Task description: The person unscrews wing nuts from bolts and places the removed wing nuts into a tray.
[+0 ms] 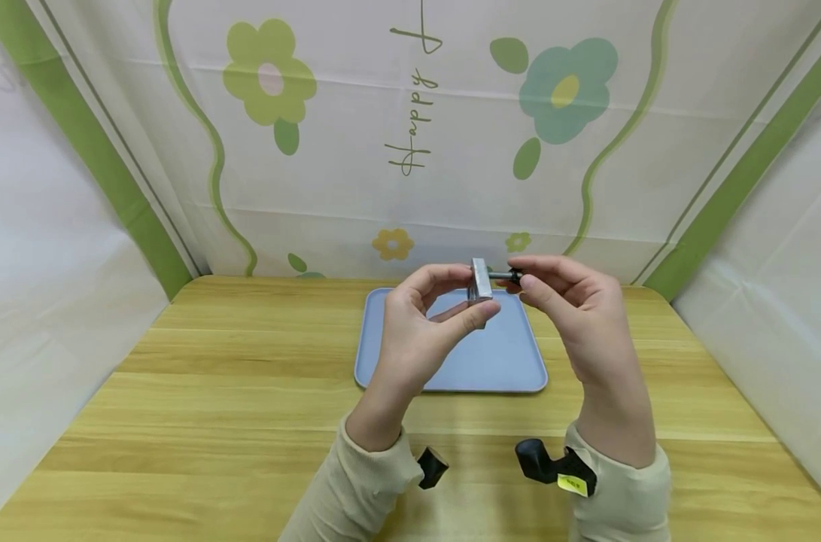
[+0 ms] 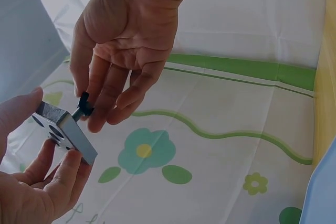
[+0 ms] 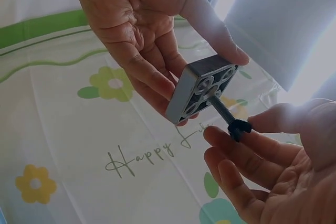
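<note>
My left hand point(image 1: 420, 324) pinches a square silver metal block point(image 3: 195, 88) by its edges, thumb on one side and fingers on the other. Round holes show in the block's faces in both wrist views. Out of its middle hole stands a threaded wing screw point(image 3: 224, 110) with a black winged head. The thumb and fingers of my right hand point(image 1: 576, 301) pinch that black head point(image 1: 515, 276). Both hands are raised above a light blue tray point(image 1: 451, 380), the screw running sideways between them in the head view.
The tray lies on a wood-grain table point(image 1: 214, 399). Behind it hangs a white cloth point(image 1: 342, 150) with printed flowers and lettering, and more white cloth walls stand at both sides. Black wrist mounts point(image 1: 545, 463) stick out from the sleeves.
</note>
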`<state>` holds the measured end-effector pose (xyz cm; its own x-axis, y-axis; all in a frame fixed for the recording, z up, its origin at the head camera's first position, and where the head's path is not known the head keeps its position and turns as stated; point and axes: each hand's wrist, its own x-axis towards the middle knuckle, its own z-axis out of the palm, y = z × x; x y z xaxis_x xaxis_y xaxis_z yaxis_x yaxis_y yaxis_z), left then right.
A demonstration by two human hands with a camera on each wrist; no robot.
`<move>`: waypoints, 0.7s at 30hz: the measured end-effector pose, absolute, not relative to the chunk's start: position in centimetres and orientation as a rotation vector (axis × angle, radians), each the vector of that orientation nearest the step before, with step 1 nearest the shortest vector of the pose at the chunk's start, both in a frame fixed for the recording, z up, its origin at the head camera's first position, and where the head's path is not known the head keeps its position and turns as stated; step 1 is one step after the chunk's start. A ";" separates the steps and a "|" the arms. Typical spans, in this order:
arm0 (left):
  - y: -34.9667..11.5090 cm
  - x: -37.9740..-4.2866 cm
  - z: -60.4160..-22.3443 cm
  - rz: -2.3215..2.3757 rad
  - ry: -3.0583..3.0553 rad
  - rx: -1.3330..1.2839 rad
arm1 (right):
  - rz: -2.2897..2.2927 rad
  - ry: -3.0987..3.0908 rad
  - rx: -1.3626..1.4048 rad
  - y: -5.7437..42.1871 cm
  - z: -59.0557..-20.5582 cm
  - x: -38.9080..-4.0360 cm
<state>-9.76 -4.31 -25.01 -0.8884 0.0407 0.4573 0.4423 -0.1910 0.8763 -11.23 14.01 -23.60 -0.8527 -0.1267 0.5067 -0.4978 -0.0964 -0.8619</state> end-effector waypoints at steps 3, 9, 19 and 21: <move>-4.3 -9.8 -25.0 -2.164 -1.803 -0.563 | 2.046 -1.878 0.736 14.0 -23.7 -11.3; -4.3 -9.8 -25.0 -2.173 -1.804 -0.557 | 1.959 -1.901 0.746 14.0 -23.7 -11.3; -4.3 -9.8 -24.9 -2.188 -1.799 -0.534 | 2.095 -1.616 0.712 14.1 -23.1 -10.8; -4.3 -9.8 -24.9 -2.185 -1.804 -0.532 | 2.102 -1.588 0.655 14.2 -23.0 -10.5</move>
<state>-9.79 -4.33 -24.93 -0.8999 0.0332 0.4348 0.4207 -0.1967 0.8856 -10.49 14.21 -22.96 -0.7991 0.0506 0.5990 -0.5900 -0.2569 -0.7654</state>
